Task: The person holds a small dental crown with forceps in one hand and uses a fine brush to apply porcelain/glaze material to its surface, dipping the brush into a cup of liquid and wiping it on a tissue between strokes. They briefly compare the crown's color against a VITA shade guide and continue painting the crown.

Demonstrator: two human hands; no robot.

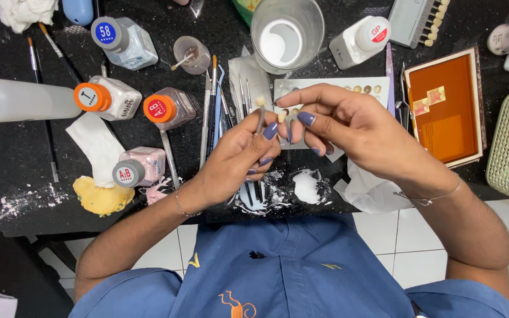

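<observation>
Nearest the camera is a blue shirt (290, 271), and just past it the edge of the black worktop (13, 159), smeared with white paste (307, 185). Above the smears the 2 hands meet. The left hand (234, 162) is closed around a thin metal pin (260, 121), held upright with a small cream tooth (260, 101) on its tip. The right hand (354, 126) is loosely curled, its thumb and forefinger pinched together just beside the tooth (whether they grip a fine tool I cannot tell). Behind the fingers lies a white tray (360, 85) with small round colour dabs. To the left stand 4 small jars (169, 109) with coloured lids, and a row of metal tools (213, 106). Farther back are a clear cup (287, 35) and an orange box (443, 109) on the right.
</observation>
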